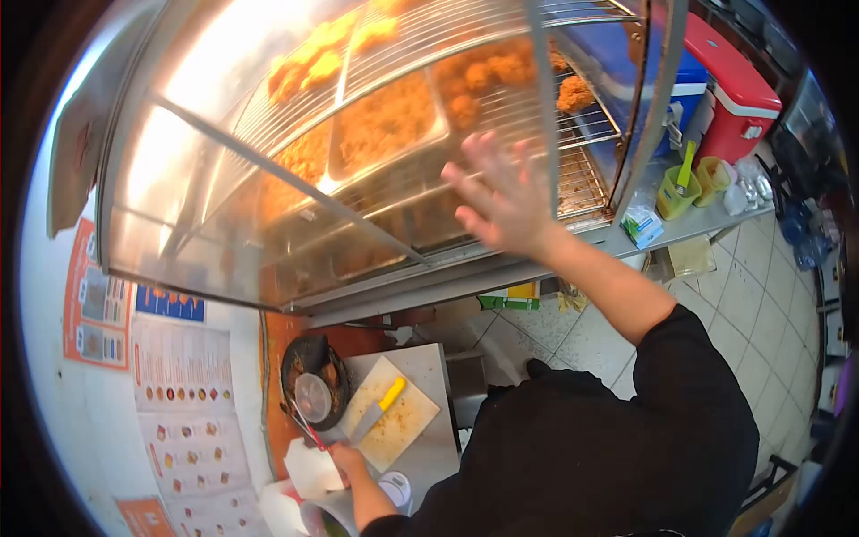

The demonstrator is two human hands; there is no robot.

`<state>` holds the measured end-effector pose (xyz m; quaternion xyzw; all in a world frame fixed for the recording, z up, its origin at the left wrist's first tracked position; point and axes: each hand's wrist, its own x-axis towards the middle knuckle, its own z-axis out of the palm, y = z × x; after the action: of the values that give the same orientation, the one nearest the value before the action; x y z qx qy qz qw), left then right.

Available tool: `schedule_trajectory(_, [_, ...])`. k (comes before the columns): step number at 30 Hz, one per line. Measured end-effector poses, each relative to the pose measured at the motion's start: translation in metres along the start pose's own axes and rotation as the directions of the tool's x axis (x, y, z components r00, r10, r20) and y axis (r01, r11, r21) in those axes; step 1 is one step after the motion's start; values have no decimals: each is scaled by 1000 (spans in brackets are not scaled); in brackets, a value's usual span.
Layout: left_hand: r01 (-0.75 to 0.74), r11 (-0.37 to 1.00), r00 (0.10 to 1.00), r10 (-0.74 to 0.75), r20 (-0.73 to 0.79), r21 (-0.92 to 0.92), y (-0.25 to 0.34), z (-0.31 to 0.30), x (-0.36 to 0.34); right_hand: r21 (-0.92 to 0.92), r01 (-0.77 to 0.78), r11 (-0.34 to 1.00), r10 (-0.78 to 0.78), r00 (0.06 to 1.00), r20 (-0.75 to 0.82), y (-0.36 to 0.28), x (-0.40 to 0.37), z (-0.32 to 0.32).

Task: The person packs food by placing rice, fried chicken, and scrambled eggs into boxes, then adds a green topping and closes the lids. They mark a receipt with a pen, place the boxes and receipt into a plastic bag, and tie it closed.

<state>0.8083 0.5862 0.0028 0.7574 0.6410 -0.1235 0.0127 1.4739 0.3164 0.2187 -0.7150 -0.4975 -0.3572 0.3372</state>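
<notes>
My right hand is spread flat with fingers apart, against the sliding glass door of the heated display cabinet. Behind the glass, orange fried chicken pieces lie on wire racks, and a metal tray holds more breaded food. Down at the lower left, my left hand is closed on the edge of a white takeaway box with its flaps up. Red-handled tongs lean right beside that hand, partly hidden by the box. A yellow-handled knife rests on the cutting board close by.
A black pan with a clear round lid stands behind the board. To the right, yellow-green containers, one with a green-handled utensil, sit near red and blue coolers. Menu posters cover the left wall. A white-lidded tub is near my left forearm.
</notes>
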Motion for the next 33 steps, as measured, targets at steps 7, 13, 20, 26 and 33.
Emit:
schedule_trajectory(7, [-754, 574, 541, 267, -798, -319, 261, -147, -104, 495, -823, -279, 99, 488, 867, -120, -88, -16])
schedule_trajectory(13, [-998, -55, -11, 690, -723, -37, 397, -198, -173, 317, -830, -458, 12, 351, 936, -95, -109, 7])
schedule_trajectory(20, [-970, 164, 239, 541, -806, -178, 337, -182, -167, 274, -465, 842, 539, 741, -400, 69, 6, -38])
schedule_trajectory(26, [-820, 386, 567, 447, -692, -423, 270, -143, -189, -597, -411, 689, 595, 791, 143, 185, 97, 3])
schedule_trajectory(33, [-609, 490, 756, 120, -644, -624, 205, -134, -210, -648, -352, 675, 687, 620, 379, 199, 124, 2])
